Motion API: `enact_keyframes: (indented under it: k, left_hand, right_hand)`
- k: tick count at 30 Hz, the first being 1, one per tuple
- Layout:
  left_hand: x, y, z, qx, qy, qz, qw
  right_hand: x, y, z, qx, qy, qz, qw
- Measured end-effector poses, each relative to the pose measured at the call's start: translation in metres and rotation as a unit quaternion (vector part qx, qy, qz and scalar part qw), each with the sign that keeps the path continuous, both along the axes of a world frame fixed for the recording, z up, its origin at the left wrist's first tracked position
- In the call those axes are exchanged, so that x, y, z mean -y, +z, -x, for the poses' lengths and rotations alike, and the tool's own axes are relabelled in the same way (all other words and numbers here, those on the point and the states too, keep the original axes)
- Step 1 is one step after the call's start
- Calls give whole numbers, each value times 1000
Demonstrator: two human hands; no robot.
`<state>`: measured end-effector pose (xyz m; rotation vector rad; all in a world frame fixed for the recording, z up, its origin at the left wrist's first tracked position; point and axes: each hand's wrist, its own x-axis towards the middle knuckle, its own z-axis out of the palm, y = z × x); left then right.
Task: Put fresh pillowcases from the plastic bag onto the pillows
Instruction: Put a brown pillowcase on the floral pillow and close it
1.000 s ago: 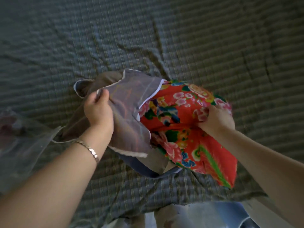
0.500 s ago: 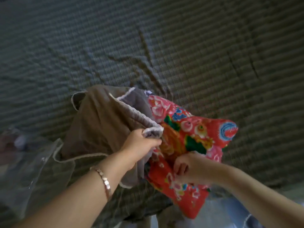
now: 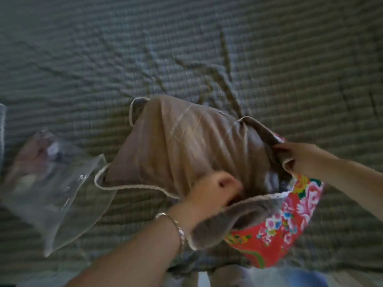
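- Two forearms enter from the bottom edge of the frame, the left one from lower centre and the right one from the right edge; motion blur throughout.
- A metal-link bracelet (image 3: 178, 227) sits on the left wrist, lower centre.
- Left hand (image 3: 214, 193), just below centre: fingers curled into a fist over the near hem of the pillowcase (image 3: 186, 148), knuckles up. The fingertips are tucked under the cloth and hidden.
- Pillow (image 3: 290, 222), red floral print, lower right: one end sticks out of the pillowcase mouth and hangs toward the bottom edge. The rest is inside the case.
- Right hand (image 3: 300, 160), right of centre: fingers and thumb pinch the far hem of the same opening, bunching the cloth. Between the two hands the mouth of the case is held apart.
- The pillowcase is grey-brown with pale corded trim along its seams. Its filled body runs from the hands up and left to the centre of the frame, lying on the bed, with a loose corner flap at its upper left.
- Plastic bag (image 3: 62, 189), clear, left of frame: lies flat on the bed just beside the case's lower left corner. Folded fabric shows dimly through it; colour too blurred to tell.
- Bedspread (image 3: 207, 48), grey-green with fine stripes, fills the upper half and runs under everything. Creases fan out above the case toward upper centre.
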<state>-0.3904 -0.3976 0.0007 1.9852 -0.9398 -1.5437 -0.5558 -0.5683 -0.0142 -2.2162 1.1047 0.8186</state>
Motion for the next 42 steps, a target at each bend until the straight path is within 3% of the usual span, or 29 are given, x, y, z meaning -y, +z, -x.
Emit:
enact_keyframes:
  k: [2, 3, 4, 6, 8, 10, 12, 18, 22, 25, 27, 32, 36, 42]
  left_hand:
    - [-6, -14, -49, 268, 117, 19, 956]
    - [-8, -18, -70, 336, 168, -4, 927]
    - [-11, -25, -89, 347, 217, -55, 911]
    - [-13, -39, -114, 280, 293, -181, 896]
    - [-20, -55, -127, 230, 298, -247, 893]
    - [-25, -66, -132, 230, 282, -216, 906]
    - [-26, -79, -138, 250, 276, -165, 913]
    - [-29, -99, -149, 287, 222, -103, 926]
    - [-35, -77, -146, 324, 250, -12, 912]
    - [-40, -49, -144, 251, 310, 54, 915]
    - [-42, -41, -147, 230, 332, 46, 914]
    - [-44, -47, -162, 184, 268, -59, 944]
    - [-40, -50, -169, 221, 149, -51, 962]
    - [-26, -41, -164, 285, 100, -40, 953]
  right_hand:
    - [4, -6, 6, -102, -41, 62, 992]
    - [8, -3, -3, -168, -32, 98, 980]
    - [9, 0, -18, -213, -32, 141, 966]
    - [13, 15, -51, -174, -17, 213, 961]
    - [12, 18, -87, -47, -33, 208, 977]
    - [3, 14, -123, 71, -49, 155, 984]
    - [-3, -1, -158, 117, -19, 128, 985]
    - [9, -65, -213, 84, 1, 88, 993]
    - [14, -66, -212, 175, -57, 64, 981]
    - [15, -56, -213, 223, -61, 62, 971]
    - [16, -44, -216, 264, -86, 59, 959]
    - [9, -12, -199, 333, -221, 11, 917]
    - [-15, 7, -158, 286, -61, 3, 956]
    - [-25, 14, -140, 304, 46, -2, 952]
